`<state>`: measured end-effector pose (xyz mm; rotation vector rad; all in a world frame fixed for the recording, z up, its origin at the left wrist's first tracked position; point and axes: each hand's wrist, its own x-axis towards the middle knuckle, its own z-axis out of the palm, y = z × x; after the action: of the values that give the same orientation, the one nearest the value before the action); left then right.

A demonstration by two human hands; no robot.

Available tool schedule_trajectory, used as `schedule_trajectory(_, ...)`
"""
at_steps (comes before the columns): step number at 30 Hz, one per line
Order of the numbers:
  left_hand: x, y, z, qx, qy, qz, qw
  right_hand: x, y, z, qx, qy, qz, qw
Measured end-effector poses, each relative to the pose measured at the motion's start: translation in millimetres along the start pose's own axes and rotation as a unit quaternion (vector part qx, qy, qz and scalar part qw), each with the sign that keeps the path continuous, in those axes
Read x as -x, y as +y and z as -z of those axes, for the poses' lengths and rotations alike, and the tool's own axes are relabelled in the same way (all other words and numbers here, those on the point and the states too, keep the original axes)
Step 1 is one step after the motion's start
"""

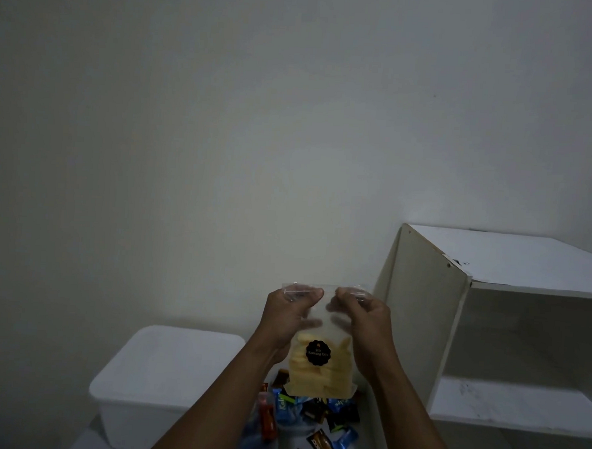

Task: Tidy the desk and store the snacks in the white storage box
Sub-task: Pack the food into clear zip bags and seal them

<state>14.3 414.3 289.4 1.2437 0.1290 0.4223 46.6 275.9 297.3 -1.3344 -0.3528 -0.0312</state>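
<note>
Held up at 6 o'clock: chip bag [318, 376], pinched at its top by left hand [289, 322] and right hand [364, 325]. Looks like sealing it. Next: into the white storage box [133, 421] at 8 o'clock, after lifting its lid [178, 352].

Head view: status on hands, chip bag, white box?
Left hand and right hand pinch chip bag by its top edge, held in the air. White storage box at left, looks lidded. Loose candies below the bag, not yet stored.
</note>
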Motion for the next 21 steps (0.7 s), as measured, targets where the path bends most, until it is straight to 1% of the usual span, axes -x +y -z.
schedule_trajectory(3, 1, 0, 2, 0.017, 0.006, 0.001, 1.0, 1, 0, -3, -0.028, 0.02, 0.007, 0.999)
schedule_trajectory(8, 3, -1, 1, 0.02, 0.016, -0.004, 1.0, 0, 2, -5, -0.044, 0.046, 0.008, 0.998)
schedule_trajectory(12, -1, -1, 3, 0.081, 0.017, -0.024, 0.996, -2, 2, 3, -0.078, 0.06, -0.006, 0.995)
schedule_trajectory(14, -3, -2, 5, 0.083, 0.032, -0.037, 0.995, -3, 1, 10, -0.07, 0.032, -0.023, 0.997)
schedule_trajectory(17, -4, -2, 7, 0.021, 0.035, -0.058, 0.997, -6, -5, 23, 0.021, -0.029, -0.045, 0.998)
schedule_trajectory(19, -2, -1, 9, -0.038, 0.001, -0.071, 0.997, -9, -14, 33, 0.103, -0.074, -0.038, 0.991)
schedule_trajectory(21, 0, -1, 10, -0.1, -0.042, -0.075, 0.991, -12, -23, 38, 0.172, -0.134, -0.036, 0.975)
